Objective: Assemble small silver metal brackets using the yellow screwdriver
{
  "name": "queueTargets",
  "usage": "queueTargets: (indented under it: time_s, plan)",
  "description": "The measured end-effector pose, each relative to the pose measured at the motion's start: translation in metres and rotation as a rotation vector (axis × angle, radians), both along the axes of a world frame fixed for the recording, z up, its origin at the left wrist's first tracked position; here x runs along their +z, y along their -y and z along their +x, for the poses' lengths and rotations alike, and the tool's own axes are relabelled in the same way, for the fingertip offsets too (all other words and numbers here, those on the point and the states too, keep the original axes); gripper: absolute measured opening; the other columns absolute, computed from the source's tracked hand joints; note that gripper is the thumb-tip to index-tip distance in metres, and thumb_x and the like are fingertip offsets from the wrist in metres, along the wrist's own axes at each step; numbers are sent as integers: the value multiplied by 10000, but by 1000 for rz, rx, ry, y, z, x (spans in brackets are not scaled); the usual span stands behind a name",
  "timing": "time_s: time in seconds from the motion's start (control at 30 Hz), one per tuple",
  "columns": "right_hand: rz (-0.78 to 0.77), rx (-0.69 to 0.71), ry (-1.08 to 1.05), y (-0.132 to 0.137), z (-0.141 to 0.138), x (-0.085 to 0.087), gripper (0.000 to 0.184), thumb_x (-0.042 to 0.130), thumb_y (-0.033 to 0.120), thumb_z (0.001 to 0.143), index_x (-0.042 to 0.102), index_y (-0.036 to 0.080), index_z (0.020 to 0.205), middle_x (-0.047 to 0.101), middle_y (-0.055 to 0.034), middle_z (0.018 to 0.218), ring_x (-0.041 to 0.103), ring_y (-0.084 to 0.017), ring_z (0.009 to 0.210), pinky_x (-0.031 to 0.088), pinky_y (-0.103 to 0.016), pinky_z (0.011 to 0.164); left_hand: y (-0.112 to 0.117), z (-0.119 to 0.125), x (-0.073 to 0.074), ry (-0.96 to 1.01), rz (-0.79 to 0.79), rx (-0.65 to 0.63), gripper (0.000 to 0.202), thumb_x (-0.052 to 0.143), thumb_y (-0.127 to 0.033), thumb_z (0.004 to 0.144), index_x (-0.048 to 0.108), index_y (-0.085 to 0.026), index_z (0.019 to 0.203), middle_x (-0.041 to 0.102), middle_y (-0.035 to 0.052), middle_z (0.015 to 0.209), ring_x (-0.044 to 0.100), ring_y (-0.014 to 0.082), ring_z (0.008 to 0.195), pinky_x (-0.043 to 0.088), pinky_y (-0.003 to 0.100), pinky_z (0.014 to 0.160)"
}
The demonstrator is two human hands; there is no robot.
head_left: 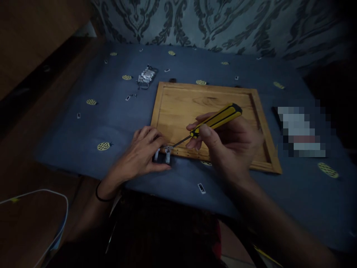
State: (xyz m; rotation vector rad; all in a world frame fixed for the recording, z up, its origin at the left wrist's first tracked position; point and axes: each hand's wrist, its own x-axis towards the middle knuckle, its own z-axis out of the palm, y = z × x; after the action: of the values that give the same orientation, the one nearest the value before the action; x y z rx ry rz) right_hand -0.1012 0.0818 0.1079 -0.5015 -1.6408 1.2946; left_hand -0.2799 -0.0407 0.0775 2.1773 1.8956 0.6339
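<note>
My right hand [225, 145] grips a yellow-and-black screwdriver [216, 119], its thin shaft pointing down-left to a small metal bracket [164, 153]. My left hand [141, 154] pinches that bracket against the near-left corner of a wooden tray [178, 100] lying on a blue cloth. The screwdriver tip touches the top of the bracket. A black band circles my left wrist.
A pile of several small metal parts [145, 77] lies on the blue patterned cloth [92, 126] at the back left, with tiny loose pieces scattered around. A blurred-out object [301, 132] sits right of the tray. A patterned wall rises behind.
</note>
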Motion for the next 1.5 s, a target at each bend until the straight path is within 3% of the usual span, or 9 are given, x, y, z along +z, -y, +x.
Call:
queueTargets:
  time_s: [0.3,0.53,1.0,1.5]
  plan:
    - [-14,27,33,-2,0,-2,324,858,541,827,756,252,931,745,30,724,665,-115,483,580,-249,479,-1,-1,-2,-20,41,7,689,799,-729,791,666,-173,1176,666,129,1193,564,348,1175,476,491,970]
    - [-16,28,56,-3,-1,-6,324,849,529,842,747,243,954,753,22,768,673,-113,493,562,-251,479,-1,-2,-5,8,65,14,658,673,-800,852,655,-205,1132,665,116,1172,564,336,1166,476,506,991]
    - [-35,55,53,-1,-2,-7,317,839,534,851,745,252,960,750,25,797,681,-113,502,562,-262,490,0,-1,-7,28,100,-37,534,776,-631,877,658,-189,1151,643,108,1184,555,317,1147,485,485,990]
    - [-34,58,66,2,0,-7,278,841,507,858,766,264,973,744,27,770,681,-115,506,572,-259,518,0,0,-4,94,39,-36,478,772,-595,896,650,-207,1148,638,100,1181,544,303,1151,486,474,1021]
